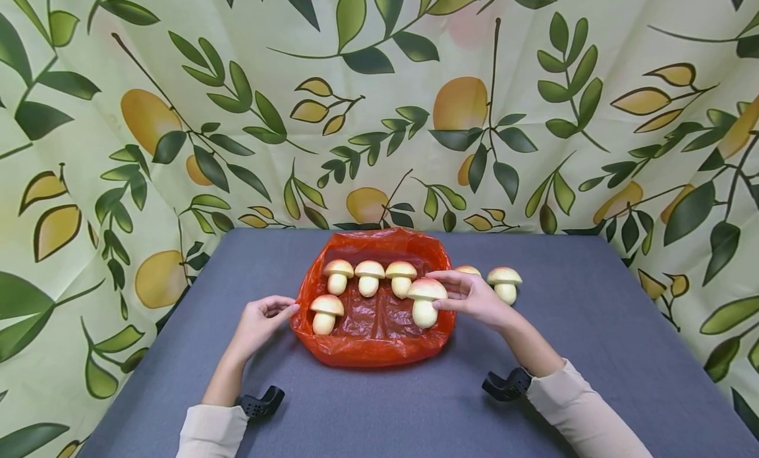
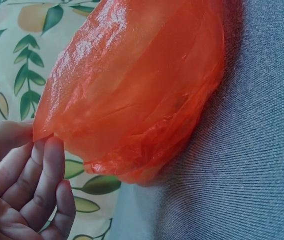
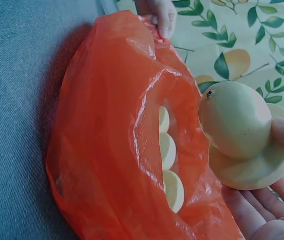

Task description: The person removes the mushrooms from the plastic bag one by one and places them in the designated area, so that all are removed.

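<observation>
An orange-red plastic bag [image 1: 379, 354] lies with its mouth spread wide in the middle of the table. My left hand [image 1: 259, 323] pinches its left rim between thumb and fingers, as the left wrist view shows the film [image 2: 127, 85] up close. In my right hand [image 1: 476, 301] is a toy mushroom [image 1: 425, 312] with a pale stem and reddish cap, held by the cap over the right part of the bag. Inside, three mushrooms [image 1: 369, 279] stand in a row at the back, and another mushroom [image 1: 324, 314] stands at the front left.
To the right of the bag, a mushroom [image 1: 505, 285] stands on the grey tabletop [image 1: 379, 412], with a second mushroom [image 1: 468, 270] partly hidden behind my right hand. A leaf-and-fruit patterned cloth [image 1: 379, 115] hangs behind the table and along its sides.
</observation>
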Motion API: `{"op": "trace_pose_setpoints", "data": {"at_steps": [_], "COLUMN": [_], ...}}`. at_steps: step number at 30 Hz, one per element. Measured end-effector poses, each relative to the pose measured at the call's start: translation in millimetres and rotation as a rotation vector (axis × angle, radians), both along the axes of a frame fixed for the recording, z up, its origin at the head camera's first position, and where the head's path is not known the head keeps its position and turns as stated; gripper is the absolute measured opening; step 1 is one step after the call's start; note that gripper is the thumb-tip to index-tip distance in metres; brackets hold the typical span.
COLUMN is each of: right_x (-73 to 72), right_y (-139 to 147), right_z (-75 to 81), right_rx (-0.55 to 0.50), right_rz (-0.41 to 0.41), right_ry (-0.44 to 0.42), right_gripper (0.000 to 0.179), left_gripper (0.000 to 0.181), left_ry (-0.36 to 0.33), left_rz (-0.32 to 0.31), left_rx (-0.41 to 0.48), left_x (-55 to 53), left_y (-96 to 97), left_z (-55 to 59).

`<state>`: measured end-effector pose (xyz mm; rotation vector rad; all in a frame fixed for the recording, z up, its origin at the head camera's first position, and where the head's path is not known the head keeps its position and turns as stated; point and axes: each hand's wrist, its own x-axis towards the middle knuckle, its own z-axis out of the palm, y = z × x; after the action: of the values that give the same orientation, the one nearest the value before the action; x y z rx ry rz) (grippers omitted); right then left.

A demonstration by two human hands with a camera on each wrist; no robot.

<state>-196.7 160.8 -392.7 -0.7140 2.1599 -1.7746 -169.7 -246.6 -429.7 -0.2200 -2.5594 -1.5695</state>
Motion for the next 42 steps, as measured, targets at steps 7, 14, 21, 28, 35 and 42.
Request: {"op": "trace_pose_setpoints", "data": {"at_steps": [7,14,21,28,35,42], "right_x": [1.6,2.7,2.2,1.2,-2.0,-2.0], "right_y": [9.2,19.6,29.2,39.2,49.4,61.7], "right_z": [-2.9,-1.1,1.6,4.2,3.1,4.0], "right_rx": [-0.012,0.004,0.012,0.018,0.030,0.077], "right_rz": [0.000,-0.019,-0.031,-0.034,-0.024,-0.053], "right_ry": [0.016,0.014,0.021,0.017,0.083,0.064], "right_gripper": [0.055,0.055,0.054,0.055,0.052,0.052], "left_gripper": [0.023,0.022,0.022,0.022,0.022,0.022], "left_ry": [-0.053,-0.060,-0.059,-0.058,-0.055,-0.064], "left_rz": [0.019,0.018,0.019,0.018,0.015,0.021], "left_rx": [-0.010,0.000,0.005,0.005,-0.005,-0.011], "left_x": [1.5,1.4,0.4,0.2,-0.6,-1.0], "left_y": [1.4,2.2,2.5,1.8,1.0,0.7], "left_z": [4.7,5.8,4.9,4.3,3.9,2.9]}}
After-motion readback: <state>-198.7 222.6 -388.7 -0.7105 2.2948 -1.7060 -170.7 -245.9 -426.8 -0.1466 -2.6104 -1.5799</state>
